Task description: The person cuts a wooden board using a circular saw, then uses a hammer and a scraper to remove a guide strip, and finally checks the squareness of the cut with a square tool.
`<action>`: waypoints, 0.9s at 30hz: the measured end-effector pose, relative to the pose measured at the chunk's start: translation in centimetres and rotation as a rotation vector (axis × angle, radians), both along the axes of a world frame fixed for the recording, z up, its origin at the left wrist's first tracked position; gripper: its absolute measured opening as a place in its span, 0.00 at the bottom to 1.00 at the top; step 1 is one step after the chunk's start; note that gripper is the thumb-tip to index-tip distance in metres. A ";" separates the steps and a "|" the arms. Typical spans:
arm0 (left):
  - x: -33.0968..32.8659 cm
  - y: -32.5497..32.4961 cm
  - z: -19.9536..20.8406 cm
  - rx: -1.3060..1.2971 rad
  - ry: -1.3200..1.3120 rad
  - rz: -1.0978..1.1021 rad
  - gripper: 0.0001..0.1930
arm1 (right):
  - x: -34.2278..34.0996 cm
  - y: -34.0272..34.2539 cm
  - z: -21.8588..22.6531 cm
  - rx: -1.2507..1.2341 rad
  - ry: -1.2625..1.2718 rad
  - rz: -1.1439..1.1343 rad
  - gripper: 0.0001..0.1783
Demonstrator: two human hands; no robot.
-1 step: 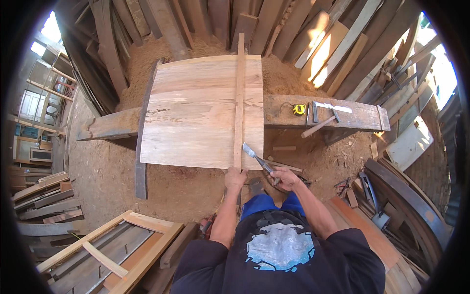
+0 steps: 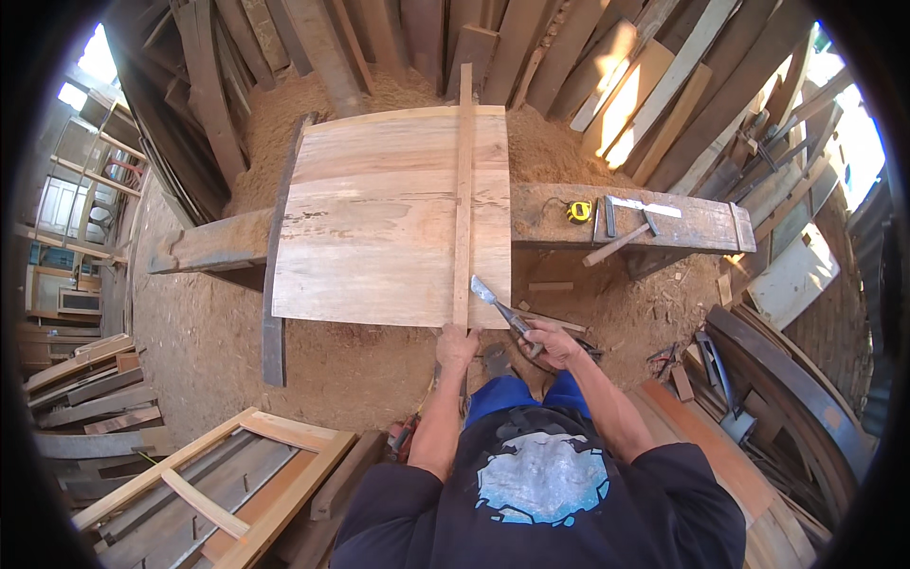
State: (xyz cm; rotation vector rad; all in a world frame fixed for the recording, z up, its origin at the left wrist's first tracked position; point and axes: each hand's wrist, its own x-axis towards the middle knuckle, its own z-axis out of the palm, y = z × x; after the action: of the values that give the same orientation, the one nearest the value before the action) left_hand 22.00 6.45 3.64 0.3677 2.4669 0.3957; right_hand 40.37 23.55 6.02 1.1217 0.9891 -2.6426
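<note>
A wide pale wooden panel (image 2: pixel 379 228) lies across a heavy beam (image 2: pixel 204 248). A long narrow wooden strip (image 2: pixel 464 180) runs lengthwise on the panel near its right edge. My left hand (image 2: pixel 458 346) presses on the near end of that strip at the panel's front edge. My right hand (image 2: pixel 550 343) grips the handle of a chisel (image 2: pixel 498 305). Its flat blade points up and left, resting by the panel's near right corner, just right of the strip.
On the beam's right part lie a yellow tape measure (image 2: pixel 579 211), a metal square (image 2: pixel 635 205) and a hammer (image 2: pixel 616 245). Planks lean all around the back. A wooden frame (image 2: pixel 218 474) lies at lower left. Sawdust covers the floor.
</note>
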 end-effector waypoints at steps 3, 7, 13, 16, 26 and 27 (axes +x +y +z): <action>0.3 0.3 -0.1 -0.018 -0.009 0.021 0.38 | 0.3 0.5 0.9 0.212 -0.059 0.003 0.25; 0.4 0.4 0.0 -0.020 -0.002 0.043 0.41 | -0.5 2.2 2.2 0.524 -0.112 0.109 0.27; 0.6 2.0 1.6 -0.113 -0.010 0.071 0.43 | -0.9 5.7 -0.6 0.637 -0.108 0.218 0.25; 1.1 2.6 1.7 -0.139 0.008 0.109 0.41 | -1.3 6.1 -1.5 0.624 -0.091 0.256 0.24; -0.1 3.2 2.4 -0.245 -0.095 0.205 0.39 | -6.4 6.9 6.9 0.912 -0.198 0.590 0.22; -0.1 3.5 2.8 -0.248 -0.101 0.209 0.39 | -5.7 7.2 5.1 1.073 -0.103 0.520 0.21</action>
State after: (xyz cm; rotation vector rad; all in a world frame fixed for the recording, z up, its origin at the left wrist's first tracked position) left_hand 21.86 9.98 6.47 -0.0127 2.4247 0.1831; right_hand 34.71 30.71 11.15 0.8758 2.3719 -1.5594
